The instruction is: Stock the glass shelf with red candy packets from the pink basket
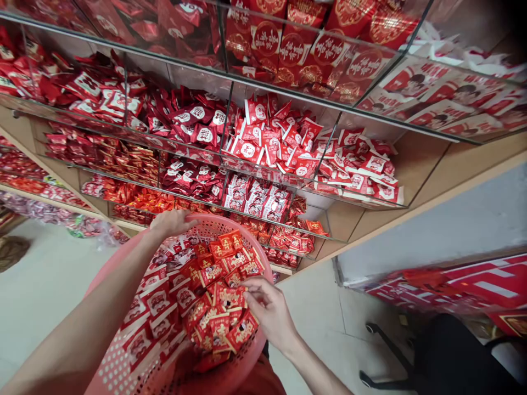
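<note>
Over right side of pink basket, right hand closed in pinch on small red packet, holding its edge. Left hand curled over basket's far rim, gripping it. Pinched packet among gold-lettered packets heaped inside basket; white-edged packets beside them, to left. Beyond basket, clear-fronted wooden shelves loaded with red bags. Lower right, black chair on pale floor.
</note>
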`<state>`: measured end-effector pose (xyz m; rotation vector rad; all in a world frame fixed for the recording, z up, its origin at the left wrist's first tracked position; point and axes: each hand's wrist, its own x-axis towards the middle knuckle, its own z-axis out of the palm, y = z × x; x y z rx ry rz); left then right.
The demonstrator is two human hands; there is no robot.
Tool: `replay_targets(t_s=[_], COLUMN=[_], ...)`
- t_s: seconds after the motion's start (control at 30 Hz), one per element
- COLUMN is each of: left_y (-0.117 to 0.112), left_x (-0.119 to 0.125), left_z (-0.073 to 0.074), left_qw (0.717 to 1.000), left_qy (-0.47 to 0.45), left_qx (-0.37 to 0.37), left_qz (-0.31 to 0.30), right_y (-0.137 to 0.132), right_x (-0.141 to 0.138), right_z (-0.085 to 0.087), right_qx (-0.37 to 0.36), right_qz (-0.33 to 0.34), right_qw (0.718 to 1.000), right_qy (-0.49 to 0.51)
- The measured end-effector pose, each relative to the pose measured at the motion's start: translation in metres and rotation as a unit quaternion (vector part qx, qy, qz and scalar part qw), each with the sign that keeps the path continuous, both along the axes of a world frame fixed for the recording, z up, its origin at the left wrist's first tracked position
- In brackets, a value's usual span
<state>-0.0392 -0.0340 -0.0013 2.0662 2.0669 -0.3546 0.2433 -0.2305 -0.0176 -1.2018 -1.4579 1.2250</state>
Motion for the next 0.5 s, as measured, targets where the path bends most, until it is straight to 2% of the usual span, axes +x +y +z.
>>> replay_targets(t_s=[0.1, 0.27, 0.5], left_y=[-0.001, -0.002, -0.003], left_x=[0.001, -0.004, -0.011], left_z=[0.000, -0.004, -0.010], left_qw=[1.000, 1.000, 1.000], left_qy=[-0.002, -0.010, -0.020], left_qx=[0.002, 0.002, 0.004], left_qz=[0.004, -0.002, 0.009], right_y=[-0.010, -0.032, -0.046], right_x=[-0.022, -0.057, -0.076], right_z=[0.007, -0.004, -0.024], right_qx=[0.019, 0.037, 0.036], right_qz=[0.083, 0.209, 0.262], right_qw=[0.996, 0.972, 0.938], right_qy=[-0.011, -0.104, -0.226])
